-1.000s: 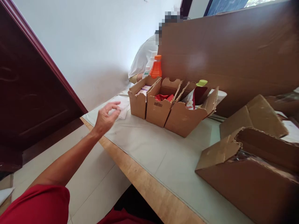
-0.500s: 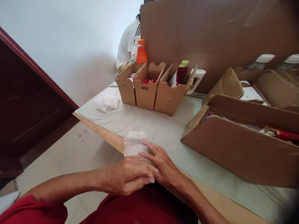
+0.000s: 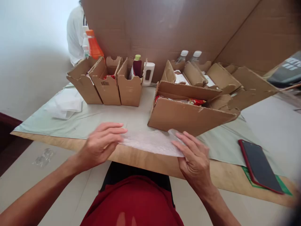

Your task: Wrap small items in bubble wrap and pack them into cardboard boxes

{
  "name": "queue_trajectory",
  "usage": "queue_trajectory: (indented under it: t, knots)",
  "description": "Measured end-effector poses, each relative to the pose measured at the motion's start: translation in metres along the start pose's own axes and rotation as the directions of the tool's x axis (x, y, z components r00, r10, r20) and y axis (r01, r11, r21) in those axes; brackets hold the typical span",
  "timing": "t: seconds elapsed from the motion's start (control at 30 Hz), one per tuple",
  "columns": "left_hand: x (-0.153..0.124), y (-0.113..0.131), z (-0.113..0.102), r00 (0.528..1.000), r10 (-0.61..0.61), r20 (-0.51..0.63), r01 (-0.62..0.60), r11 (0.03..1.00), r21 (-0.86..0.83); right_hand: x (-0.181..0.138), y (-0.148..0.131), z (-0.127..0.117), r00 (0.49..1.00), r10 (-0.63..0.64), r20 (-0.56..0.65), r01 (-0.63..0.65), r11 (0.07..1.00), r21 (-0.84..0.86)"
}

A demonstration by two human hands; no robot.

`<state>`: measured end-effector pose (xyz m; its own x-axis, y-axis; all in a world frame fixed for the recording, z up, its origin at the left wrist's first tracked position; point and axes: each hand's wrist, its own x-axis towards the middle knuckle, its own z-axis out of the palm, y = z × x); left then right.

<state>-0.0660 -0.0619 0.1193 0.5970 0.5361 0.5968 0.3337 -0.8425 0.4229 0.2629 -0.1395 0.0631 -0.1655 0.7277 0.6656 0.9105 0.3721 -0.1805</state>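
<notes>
A clear sheet of bubble wrap [image 3: 150,142] stretches across the front edge of the table between my two hands. My left hand [image 3: 102,142] is at its left end, fingers stretched out and slightly blurred, the fingertips at or just touching the plastic. At the other end, my right hand [image 3: 194,153] has the bubble wrap between its thumb and fingers, and a flap of plastic curls up by the fingertips. Directly behind stands a long cardboard box [image 3: 185,114] with red packets in it.
Three cardboard bins [image 3: 107,91] stand at the back left, near an orange bottle [image 3: 94,45]. White sheets [image 3: 68,103] lie on the left. A phone [image 3: 260,164] rests at the right edge. Behind a cardboard partition [image 3: 145,28], a person in white [image 3: 75,36] is partly visible.
My view has swung to the right. My hands, close together over the bubble wrap before, are now wide apart, with the wrap spread sideways between them.
</notes>
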Motion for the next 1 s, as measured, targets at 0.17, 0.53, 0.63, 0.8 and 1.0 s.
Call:
queue_trajectory:
  t: [0.17,0.53,0.63,0.8,1.0]
  knots:
    - [-0.022,-0.032,0.061,0.955,0.002,0.298,-0.038,0.993,0.114,-0.061,0.029,-0.020,0.946,0.191,0.261,-0.135,0.966,-0.219]
    - [0.068,-0.033,0.111,0.852,-0.488,0.191,0.522,0.821,-0.232,-0.002,0.113,-0.018,0.737,0.633,0.237,-0.673,0.656,0.342]
    - [0.087,-0.041,0.140,0.837,-0.504,0.211,0.545,0.800,-0.251,0.013,0.126,-0.004,0.731,0.625,0.272,-0.678,0.626,0.384]
    - [0.087,-0.047,0.159,0.818,-0.555,0.152,0.575,0.792,-0.204,0.013,0.136,0.007,0.713,0.653,0.254,-0.694,0.608,0.385]
    - [0.084,-0.054,0.174,0.797,-0.598,0.079,0.604,0.788,-0.121,0.007,0.136,0.024,0.712,0.673,0.197,-0.684,0.603,0.411]
